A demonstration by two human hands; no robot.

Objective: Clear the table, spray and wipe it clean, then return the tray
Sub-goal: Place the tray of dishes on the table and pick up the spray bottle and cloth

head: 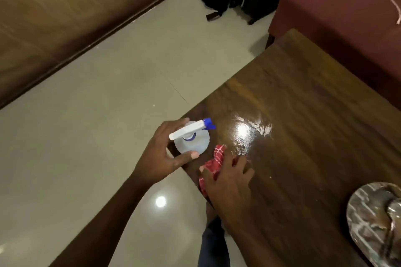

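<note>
At near-left corner of dark glossy wooden table (303, 104): white translucent plastic spray bottle with blue nozzle (196, 144), upright on the wood. Cupped by left hand (161, 156), thumb against one side, fingers curled behind the other; cannot tell how firm the hold. Just beside the bottle, toward the table's middle: crumpled red-and-white patterned cloth (218, 155), pressed down under right hand (230, 182), fingers spread and fairly straight. Hands near each other but not touching, each on its own thing.

Looks about midway through. Probably sprayed already, going by streaky wet sheen (258, 129) on the table just beyond the cloth. Seems to be at the wiping step and early in it, with most of the table's surface beyond the cloth. Mottled grey-and-brown oval tray (366, 230) on the table's near right part, well apart from the cloth; cannot tell whether waiting to be cleared or already set back. Left, on this reading: wiping across the table, then settling the tray.

Hard to make out: tray cut off by the frame edge and blurred, with a dark long shape on it, not identifiable. Table's right side out of view. Bottle's lower body hidden beneath its own top. Much of the cloth hidden under the right hand.
</note>
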